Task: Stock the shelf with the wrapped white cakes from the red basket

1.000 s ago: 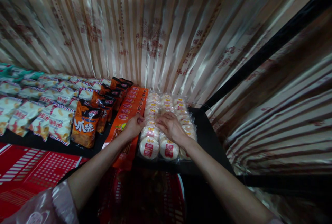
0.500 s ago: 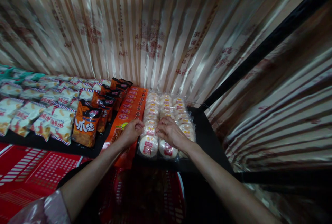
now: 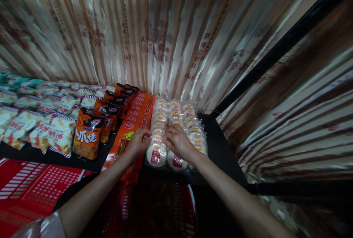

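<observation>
Three columns of clear packets of round white cakes with red and yellow labels lie overlapped on the black tabletop. My left hand is closed, its fingertips pinched at the left edge of a packet in the left column. On that packet's other side my right hand is also closed, thumb and fingers together at its edge, and it covers part of the middle column. The right column is partly behind my right hand. Beside my left hand lie flat orange packets, overlapping in a row.
Orange and black snack bags stand left of the flat packets, with several rows of white snack bags further left. Red baskets sit below the table's front edge. A striped curtain hangs behind, and a black pole slants at the right.
The view has shifted slightly, so the goods sit a little further left. Both hands keep nearly the same place at the left column of packets.
</observation>
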A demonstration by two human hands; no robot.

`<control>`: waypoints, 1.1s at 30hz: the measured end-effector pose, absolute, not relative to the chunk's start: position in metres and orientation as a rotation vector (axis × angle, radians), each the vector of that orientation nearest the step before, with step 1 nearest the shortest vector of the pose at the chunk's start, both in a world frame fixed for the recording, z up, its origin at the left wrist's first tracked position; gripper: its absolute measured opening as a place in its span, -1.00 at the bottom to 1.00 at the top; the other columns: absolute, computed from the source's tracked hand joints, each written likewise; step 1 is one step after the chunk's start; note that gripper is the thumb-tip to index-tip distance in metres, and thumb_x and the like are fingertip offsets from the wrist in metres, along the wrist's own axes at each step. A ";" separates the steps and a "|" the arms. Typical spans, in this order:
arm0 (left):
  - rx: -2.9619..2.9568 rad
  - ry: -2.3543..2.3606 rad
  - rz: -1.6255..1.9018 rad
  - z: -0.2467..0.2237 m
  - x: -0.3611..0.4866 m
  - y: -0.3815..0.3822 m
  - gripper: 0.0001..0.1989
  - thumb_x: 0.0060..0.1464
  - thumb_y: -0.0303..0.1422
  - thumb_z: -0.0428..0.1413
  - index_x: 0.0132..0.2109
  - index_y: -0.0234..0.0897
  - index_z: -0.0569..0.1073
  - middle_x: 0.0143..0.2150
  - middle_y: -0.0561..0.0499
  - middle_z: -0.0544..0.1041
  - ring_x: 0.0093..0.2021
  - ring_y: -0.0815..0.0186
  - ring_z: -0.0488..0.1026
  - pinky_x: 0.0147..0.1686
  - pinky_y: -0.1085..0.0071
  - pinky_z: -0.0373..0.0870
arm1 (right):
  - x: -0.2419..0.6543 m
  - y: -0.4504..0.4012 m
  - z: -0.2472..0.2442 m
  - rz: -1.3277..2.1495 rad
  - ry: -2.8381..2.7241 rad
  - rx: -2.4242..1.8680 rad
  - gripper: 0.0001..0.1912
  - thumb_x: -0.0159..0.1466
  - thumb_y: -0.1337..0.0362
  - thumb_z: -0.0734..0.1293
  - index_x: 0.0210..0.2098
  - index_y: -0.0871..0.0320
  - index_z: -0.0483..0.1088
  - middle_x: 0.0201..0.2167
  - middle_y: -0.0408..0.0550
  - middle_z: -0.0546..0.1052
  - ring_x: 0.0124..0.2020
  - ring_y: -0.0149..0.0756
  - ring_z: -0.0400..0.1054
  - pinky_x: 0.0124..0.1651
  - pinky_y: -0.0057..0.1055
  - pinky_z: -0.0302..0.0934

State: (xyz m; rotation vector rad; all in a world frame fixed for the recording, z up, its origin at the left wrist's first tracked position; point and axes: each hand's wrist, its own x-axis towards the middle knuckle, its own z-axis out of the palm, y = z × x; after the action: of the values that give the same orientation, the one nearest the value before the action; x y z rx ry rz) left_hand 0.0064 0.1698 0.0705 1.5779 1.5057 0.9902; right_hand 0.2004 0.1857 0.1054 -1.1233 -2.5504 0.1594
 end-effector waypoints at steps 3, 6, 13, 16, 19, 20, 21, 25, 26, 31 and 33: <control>1.787 1.555 0.896 0.080 0.007 0.166 -0.80 -0.08 -0.43 0.09 -0.22 -0.28 0.46 -0.36 0.06 0.34 -0.39 0.38 0.32 -0.30 0.47 0.30 | 0.199 0.184 0.106 0.156 -2.547 -1.139 -0.84 0.23 0.30 0.26 -0.46 0.18 0.40 -0.39 -0.01 0.42 -0.21 -0.22 0.21 -0.08 -0.28 0.14; 1.876 1.563 0.783 0.086 0.007 0.165 -0.77 -0.03 -0.40 0.10 -0.17 -0.27 0.46 -0.30 0.02 0.36 -0.35 0.36 0.34 -0.28 0.44 0.30 | 0.199 0.183 0.109 0.168 -2.543 -1.155 -0.86 0.22 0.32 0.28 -0.46 0.19 0.41 -0.40 -0.02 0.44 -0.21 -0.22 0.23 -0.06 -0.28 0.14; 1.973 1.660 0.737 0.112 0.021 0.191 -0.84 0.03 -0.41 0.05 -0.24 -0.27 0.50 -0.25 -0.02 0.43 -0.23 0.31 0.40 -0.19 0.43 0.32 | 0.215 0.202 0.120 0.341 -2.499 -1.034 -0.84 0.25 0.31 0.25 -0.41 0.16 0.44 -0.42 -0.07 0.47 -0.27 -0.31 0.31 -0.09 -0.32 0.19; 2.014 1.658 0.768 0.120 0.039 0.222 -0.83 0.04 -0.44 0.04 -0.24 -0.27 0.51 -0.25 -0.02 0.49 -0.22 0.31 0.42 -0.18 0.43 0.33 | 0.233 0.234 0.121 0.330 -2.404 -1.065 -0.83 0.26 0.35 0.22 -0.32 0.17 0.46 -0.36 -0.03 0.51 -0.23 -0.29 0.35 -0.10 -0.33 0.22; 2.097 1.697 0.731 0.122 0.061 0.260 -0.80 0.05 -0.50 0.01 -0.24 -0.29 0.52 -0.24 -0.04 0.53 -0.19 0.30 0.43 -0.15 0.41 0.33 | 0.254 0.274 0.120 0.267 -2.273 -1.162 -0.78 0.25 0.38 0.19 -0.26 0.16 0.48 -0.27 -0.02 0.54 -0.20 -0.29 0.39 -0.09 -0.33 0.24; 2.144 1.690 0.721 0.122 0.068 0.272 -0.78 0.05 -0.52 0.00 -0.23 -0.30 0.52 -0.23 -0.06 0.54 -0.18 0.29 0.43 -0.13 0.40 0.32 | 0.262 0.287 0.119 0.231 -2.237 -1.211 -0.75 0.26 0.39 0.17 -0.25 0.16 0.48 -0.27 -0.03 0.55 -0.22 -0.30 0.40 -0.09 -0.34 0.24; 2.179 1.697 0.710 0.122 0.074 0.284 -0.76 0.05 -0.53 -0.01 -0.22 -0.30 0.53 -0.22 -0.07 0.55 -0.17 0.28 0.43 -0.12 0.39 0.32 | 0.269 0.300 0.119 0.203 -2.227 -1.275 -0.73 0.26 0.39 0.16 -0.25 0.15 0.49 -0.29 -0.05 0.56 -0.23 -0.30 0.41 -0.09 -0.36 0.24; 2.306 1.707 0.583 0.122 0.092 0.320 -0.75 0.05 -0.53 -0.03 -0.22 -0.32 0.53 -0.19 -0.10 0.56 -0.14 0.24 0.44 -0.11 0.37 0.33 | 0.292 0.336 0.116 0.076 -2.199 -1.520 -0.71 0.25 0.38 0.16 -0.25 0.12 0.52 -0.37 -0.08 0.56 -0.33 -0.33 0.41 -0.16 -0.43 0.25; 2.345 1.697 0.558 0.121 0.095 0.326 -0.75 0.04 -0.54 -0.02 -0.22 -0.33 0.53 -0.20 -0.10 0.56 -0.14 0.24 0.45 -0.11 0.37 0.33 | 0.296 0.342 0.116 0.057 -2.197 -1.548 -0.71 0.25 0.38 0.16 -0.25 0.12 0.52 -0.36 -0.08 0.57 -0.32 -0.33 0.41 -0.15 -0.44 0.24; 2.471 1.714 0.539 0.113 0.098 0.354 -0.75 0.01 -0.55 -0.02 -0.24 -0.36 0.54 -0.22 -0.14 0.56 -0.15 0.22 0.44 -0.09 0.35 0.32 | 0.303 0.357 0.116 -0.032 -2.164 -1.620 -0.73 0.24 0.39 0.19 -0.24 0.15 0.52 -0.25 -0.02 0.57 -0.19 -0.29 0.40 -0.03 -0.40 0.20; 2.485 1.708 0.541 0.108 0.100 0.364 -0.75 0.03 -0.54 -0.02 -0.23 -0.37 0.53 -0.21 -0.15 0.56 -0.15 0.21 0.43 -0.09 0.35 0.33 | 0.301 0.362 0.116 -0.035 -2.184 -1.619 -0.72 0.25 0.39 0.18 -0.22 0.15 0.52 -0.24 -0.02 0.57 -0.18 -0.30 0.40 -0.01 -0.40 0.18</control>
State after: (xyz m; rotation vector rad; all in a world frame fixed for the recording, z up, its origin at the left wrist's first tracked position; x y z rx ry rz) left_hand 0.0997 0.3640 0.1083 2.4848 1.7082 0.5410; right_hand 0.3012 0.3619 0.1164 -1.6189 -2.1841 -0.0351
